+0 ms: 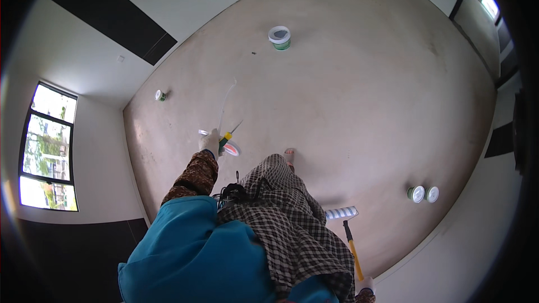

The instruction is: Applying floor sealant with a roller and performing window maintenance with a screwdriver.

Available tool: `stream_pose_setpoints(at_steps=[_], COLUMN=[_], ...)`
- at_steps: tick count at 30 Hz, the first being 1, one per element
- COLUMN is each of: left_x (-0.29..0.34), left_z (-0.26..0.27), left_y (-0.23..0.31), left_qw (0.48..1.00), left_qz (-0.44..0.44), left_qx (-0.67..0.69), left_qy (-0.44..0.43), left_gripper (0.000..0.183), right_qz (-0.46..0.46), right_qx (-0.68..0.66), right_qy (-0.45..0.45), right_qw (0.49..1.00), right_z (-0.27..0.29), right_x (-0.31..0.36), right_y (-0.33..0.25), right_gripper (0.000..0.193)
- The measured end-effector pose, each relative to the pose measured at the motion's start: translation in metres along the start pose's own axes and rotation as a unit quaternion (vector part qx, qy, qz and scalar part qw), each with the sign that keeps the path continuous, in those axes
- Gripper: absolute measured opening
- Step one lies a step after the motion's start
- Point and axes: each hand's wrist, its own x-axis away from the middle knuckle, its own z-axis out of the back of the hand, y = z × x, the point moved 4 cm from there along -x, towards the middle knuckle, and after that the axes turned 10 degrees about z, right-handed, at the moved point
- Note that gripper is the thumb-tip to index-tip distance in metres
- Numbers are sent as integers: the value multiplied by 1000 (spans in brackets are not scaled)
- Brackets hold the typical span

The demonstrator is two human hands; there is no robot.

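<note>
My left hand [210, 141], in a pale glove, is closed round a screwdriver [225, 139] with a green and yellow handle. Its thin metal shaft points up and to the right. Beside the same hand shows a white piece with a red patch [231, 149], perhaps packaging; whether the hand grips it cannot be made out. A thin whitish strip [224, 104] runs from near the fingers toward the far side. At the lower right my right hand [366, 284] is closed on the yellow pole of a paint roller [341, 213], whose sleeve is white with bluish bands.
A white and green bucket [279, 45] stands far ahead on the brownish floor [348, 95]. A small tub [160, 95] sits by the left wall, and two white-lidded tubs [416, 194] stand at right. A window [49, 146] is at left. My bare foot [289, 155] shows ahead.
</note>
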Motion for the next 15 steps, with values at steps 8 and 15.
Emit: stream_pose_setpoints(at_steps=[8,15], left_x=[155,208], left_z=[32,-185], left_y=[-99,-156], left_qw=[996,994], left_qz=[-17,-41], left_qx=[11,38], left_qy=[83,90], left_gripper=[43,45], right_qz=[106,153], right_qx=[-324,-571], right_qy=[-141,-119], right_qw=[930,797], right_z=[39,78], right_x=[-22,-225], right_y=[-10,61], right_gripper=[26,22])
